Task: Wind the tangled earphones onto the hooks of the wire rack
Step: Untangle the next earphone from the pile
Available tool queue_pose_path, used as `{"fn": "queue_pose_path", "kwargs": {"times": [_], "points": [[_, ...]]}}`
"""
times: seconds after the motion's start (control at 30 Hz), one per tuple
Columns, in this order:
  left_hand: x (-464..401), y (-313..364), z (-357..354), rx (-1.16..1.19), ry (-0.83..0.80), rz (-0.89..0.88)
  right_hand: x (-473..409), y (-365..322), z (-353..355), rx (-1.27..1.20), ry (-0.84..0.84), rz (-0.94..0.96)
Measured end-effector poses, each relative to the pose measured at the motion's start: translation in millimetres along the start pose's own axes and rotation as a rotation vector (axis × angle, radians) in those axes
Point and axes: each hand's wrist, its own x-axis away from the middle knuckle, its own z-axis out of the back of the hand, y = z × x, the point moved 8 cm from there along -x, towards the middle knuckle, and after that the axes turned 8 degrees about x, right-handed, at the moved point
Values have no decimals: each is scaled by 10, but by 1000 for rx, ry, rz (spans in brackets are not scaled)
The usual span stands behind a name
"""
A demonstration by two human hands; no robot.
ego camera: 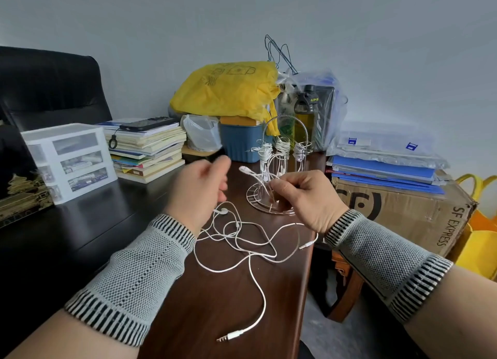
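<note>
A white wire rack (pixel 279 167) with an arched handle stands on the dark wooden table (pixel 215 299); its upper hooks carry several wound bundles of white cord. Tangled white earphones (pixel 242 240) lie in loops on the table in front of it, one jack plug (pixel 231 335) near the front edge and another (pixel 306 245) at the right edge. My right hand (pixel 304 197) pinches a strand of earphone cord beside the rack's base, an earbud (pixel 246 169) sticking up to its left. My left hand (pixel 201 189) hovers blurred above the tangle, fingers loosely curled, holding nothing I can see.
A blue bin (pixel 242 143), a yellow bag (pixel 228 89) and a bottle (pixel 306 116) crowd behind the rack. Books with a phone (pixel 145 148) and a white drawer unit (pixel 70 159) stand at the left. A cardboard box (pixel 403 213) with blue folders sits right of the table.
</note>
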Motion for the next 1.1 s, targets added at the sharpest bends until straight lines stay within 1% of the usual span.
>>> {"fn": "queue_pose_path", "kwargs": {"times": [0.07, 0.1, 0.13, 0.17, 0.2, 0.3, 0.4, 0.47, 0.57, 0.73, 0.83, 0.97, 1.1], "points": [[133, -71, -283, -119, -266, 103, -5, 34, -30, -134, -15, -62], [202, -157, -399, -156, -374, 158, 0, 28, -53, -161, -37, -71], [251, -231, -465, -183, -429, 182, 4, 8, -82, -163, -68, -69], [277, -267, -494, -206, -438, 170, 17, -15, -101, -142, -96, -57], [274, -277, -482, -219, -410, 139, 25, -38, -123, -111, -121, -41], [254, -239, -409, -187, -280, 79, 36, -58, -182, -53, -182, -17], [243, -251, -406, -141, -236, 96, 31, -63, -194, -52, -185, -12], [230, -274, -399, -117, -233, 121, 20, -47, -156, -43, -145, -14], [198, -296, -375, -73, -244, 143, -22, -7, -88, 77, -93, 16], [151, -280, -344, 173, -259, 230, -48, 37, -100, 179, -135, 48], [155, -264, -349, 264, -288, 274, -53, 3, -155, 270, -176, 120], [172, -250, -375, 279, -345, 302, -24, -111, -233, 354, -208, 257], [118, -249, -309, 177, -370, 297, -30, -106, -225, 406, -177, 270]]}}
